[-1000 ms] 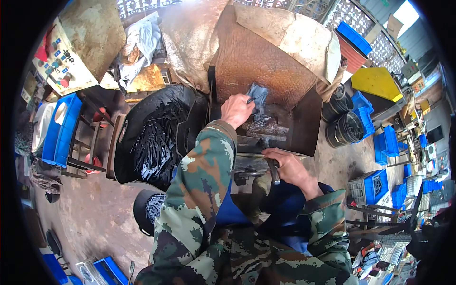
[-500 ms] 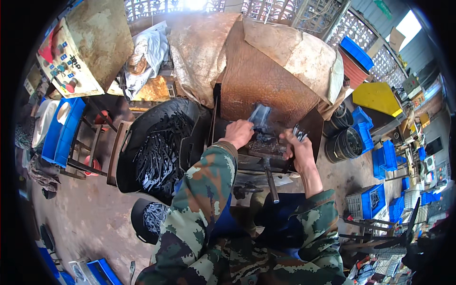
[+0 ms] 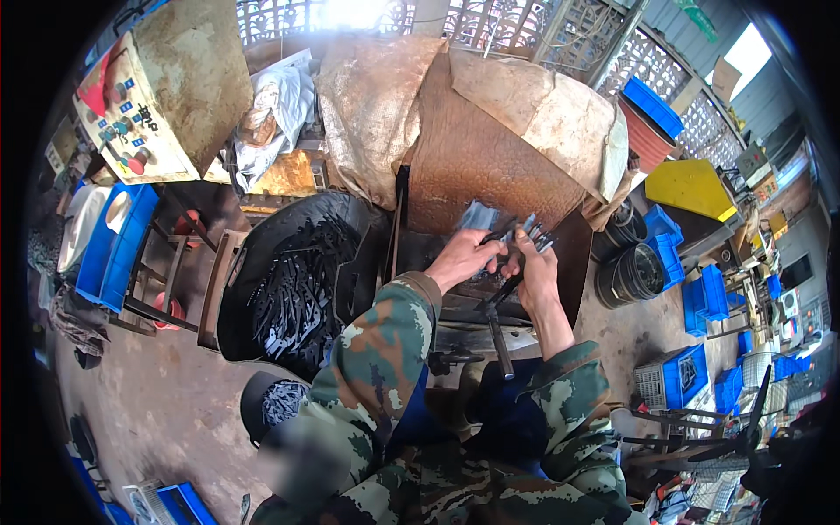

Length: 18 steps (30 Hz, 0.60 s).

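Note:
Over the middle of the machine, my right hand (image 3: 536, 276) is closed around a bundle of thin grey metal strips (image 3: 535, 234), their ends sticking up past the thumb. My left hand (image 3: 465, 258) is right beside it, fingers curled and nearly touching the right fingers. Whatever the left fingertips pinch is too small and overlapped to make out. Behind the left hand is a bluish, shiny, blurred patch (image 3: 479, 216) on the machine. A metal bar handle (image 3: 499, 341) slants toward me below both hands.
Brown sheeting (image 3: 490, 149) hangs behind the work spot. At left stands a black tub (image 3: 229, 306) of dark metal strips, with a smaller bucket (image 3: 254, 411) of shiny strips nearer me. A control box (image 3: 131, 122) is far left; black buckets (image 3: 630, 276) and blue crates (image 3: 687, 376) stand right.
My left hand has moved right, to the right hand. The right hand has shifted slightly left and up, still holding the strips. A blurred dark patch now covers part of my left sleeve.

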Motion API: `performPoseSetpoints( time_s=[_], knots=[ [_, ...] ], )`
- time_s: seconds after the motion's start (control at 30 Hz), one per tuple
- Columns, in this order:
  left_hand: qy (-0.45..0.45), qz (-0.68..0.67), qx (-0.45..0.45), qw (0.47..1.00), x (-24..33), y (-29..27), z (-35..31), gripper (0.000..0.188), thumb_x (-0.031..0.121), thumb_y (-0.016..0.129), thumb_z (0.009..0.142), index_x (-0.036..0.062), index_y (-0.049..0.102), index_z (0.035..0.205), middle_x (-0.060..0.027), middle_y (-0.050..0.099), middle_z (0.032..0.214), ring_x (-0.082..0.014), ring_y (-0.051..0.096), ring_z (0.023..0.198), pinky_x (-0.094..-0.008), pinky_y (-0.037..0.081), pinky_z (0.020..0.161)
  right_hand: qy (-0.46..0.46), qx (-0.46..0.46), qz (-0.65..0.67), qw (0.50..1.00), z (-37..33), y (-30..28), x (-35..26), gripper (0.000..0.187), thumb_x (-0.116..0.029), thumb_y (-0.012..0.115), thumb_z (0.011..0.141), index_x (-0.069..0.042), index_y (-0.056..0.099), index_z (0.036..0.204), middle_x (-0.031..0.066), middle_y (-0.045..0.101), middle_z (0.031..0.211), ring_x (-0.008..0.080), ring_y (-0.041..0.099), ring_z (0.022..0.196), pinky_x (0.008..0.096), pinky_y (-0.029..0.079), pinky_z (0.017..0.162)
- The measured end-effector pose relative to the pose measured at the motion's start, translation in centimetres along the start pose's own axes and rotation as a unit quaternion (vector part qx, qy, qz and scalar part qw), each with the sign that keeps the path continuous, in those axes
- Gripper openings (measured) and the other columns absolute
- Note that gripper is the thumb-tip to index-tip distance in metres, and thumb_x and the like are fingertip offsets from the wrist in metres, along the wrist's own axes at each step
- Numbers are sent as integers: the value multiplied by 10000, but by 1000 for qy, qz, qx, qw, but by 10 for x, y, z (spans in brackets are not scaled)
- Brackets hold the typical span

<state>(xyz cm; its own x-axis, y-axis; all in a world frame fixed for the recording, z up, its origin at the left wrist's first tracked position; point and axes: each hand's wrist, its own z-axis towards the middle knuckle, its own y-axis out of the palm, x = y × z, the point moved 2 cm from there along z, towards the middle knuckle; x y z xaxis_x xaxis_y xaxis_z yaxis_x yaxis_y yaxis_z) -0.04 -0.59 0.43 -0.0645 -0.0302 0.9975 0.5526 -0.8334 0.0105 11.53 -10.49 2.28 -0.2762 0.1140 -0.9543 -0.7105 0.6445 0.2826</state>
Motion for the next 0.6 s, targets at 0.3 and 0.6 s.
performPoseSetpoints(
  time_s=[0.3,0.6],
  knots=[
    [-51,109,67,990,-7,-16,-3,311,241,578,913,-36,682,1006,-118,705,790,-205,659,787,-323,486,779,23,32,101,994,-2,-31,-5,171,-156,562,994,-32,576,877,60,573,720,166,534,526,355,502,524],
    [-111,302,67,944,-65,-34,17,321,241,593,889,23,681,1108,-244,687,1031,-410,630,1060,-428,473,903,123,27,190,974,-15,-77,-11,243,-317,617,975,-83,580,918,68,584,843,278,652,920,488,530,917]
  ],
)
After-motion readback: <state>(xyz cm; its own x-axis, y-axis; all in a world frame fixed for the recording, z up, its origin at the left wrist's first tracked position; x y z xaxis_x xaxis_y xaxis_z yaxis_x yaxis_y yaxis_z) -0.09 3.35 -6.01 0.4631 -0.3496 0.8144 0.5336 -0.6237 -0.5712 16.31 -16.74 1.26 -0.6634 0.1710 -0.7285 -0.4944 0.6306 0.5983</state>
